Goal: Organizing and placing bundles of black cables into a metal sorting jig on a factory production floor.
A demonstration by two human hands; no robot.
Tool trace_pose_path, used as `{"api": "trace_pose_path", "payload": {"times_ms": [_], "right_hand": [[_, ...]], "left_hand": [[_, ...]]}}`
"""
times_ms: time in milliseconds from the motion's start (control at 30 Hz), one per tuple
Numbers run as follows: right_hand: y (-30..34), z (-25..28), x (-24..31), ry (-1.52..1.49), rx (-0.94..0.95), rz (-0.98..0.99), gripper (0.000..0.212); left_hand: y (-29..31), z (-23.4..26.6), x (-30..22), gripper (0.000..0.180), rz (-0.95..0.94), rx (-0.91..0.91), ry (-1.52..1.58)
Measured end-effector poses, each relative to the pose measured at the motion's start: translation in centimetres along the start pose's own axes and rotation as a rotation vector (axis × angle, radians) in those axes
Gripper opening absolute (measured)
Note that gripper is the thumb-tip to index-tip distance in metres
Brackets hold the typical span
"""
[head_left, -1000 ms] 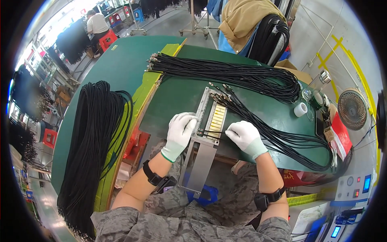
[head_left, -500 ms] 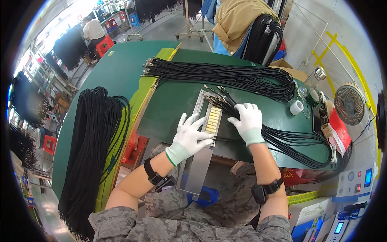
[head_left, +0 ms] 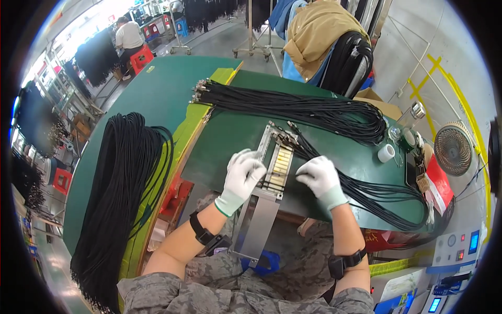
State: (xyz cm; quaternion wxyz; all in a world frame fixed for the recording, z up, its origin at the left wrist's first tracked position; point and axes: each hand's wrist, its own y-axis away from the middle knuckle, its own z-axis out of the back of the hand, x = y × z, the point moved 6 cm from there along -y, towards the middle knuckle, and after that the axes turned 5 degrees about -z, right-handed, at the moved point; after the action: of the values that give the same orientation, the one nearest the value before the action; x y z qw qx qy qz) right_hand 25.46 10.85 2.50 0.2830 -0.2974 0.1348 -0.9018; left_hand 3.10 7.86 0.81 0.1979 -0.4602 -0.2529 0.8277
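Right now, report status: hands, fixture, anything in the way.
Left hand gloved, flat on metal fixture. Right hand gloved, at fixture's right edge on black cables. Nothing gripped that shows. Second cable bundle lies beyond, apart.

fixture (head_left: 277, 166) between hands, cables (head_left: 293, 107) behind (tape roll (head_left: 386, 153) right)

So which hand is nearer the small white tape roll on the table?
Right. The right hand rests beside the metal jig, on the side toward the white tape roll; the left hand lies across the jig.
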Motion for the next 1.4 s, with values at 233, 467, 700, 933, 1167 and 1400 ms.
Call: {"api": "trace_pose_path", "payload": {"times_ms": [233,467,700,933,1167,1400], "right_hand": [[0.3,-3.2,5.2,-0.108,0.096,0.1,0.014],[0.5,-2.1,2.2,-0.141,0.107,0.016,0.012],[-0.3,-0.6,2.7,0.052,0.029,0.056,0.007],[0.4,-1.1,2.8,0.144,-0.035,0.115,0.006],[0.5,-0.9,3.2,0.204,0.024,0.111,0.005],[0.6,-1.3,3.8,0.192,0.042,0.084,0.009]], "left_hand": [[0.8,-1.2,-2.7,0.012,-0.165,0.092,-0.022],[1.1,1.4,-0.9,0.012,-0.063,-0.069,-0.105],[0.6,1.1,0.3,0.009,0.018,-0.073,-0.097],[0.9,0.4,1.5,0.015,0.048,-0.009,-0.169],[1.0,0.4,1.4,0.017,0.126,0.022,-0.163],[0.9,-1.0,-1.5,0.026,-0.105,0.174,-0.245]]}}
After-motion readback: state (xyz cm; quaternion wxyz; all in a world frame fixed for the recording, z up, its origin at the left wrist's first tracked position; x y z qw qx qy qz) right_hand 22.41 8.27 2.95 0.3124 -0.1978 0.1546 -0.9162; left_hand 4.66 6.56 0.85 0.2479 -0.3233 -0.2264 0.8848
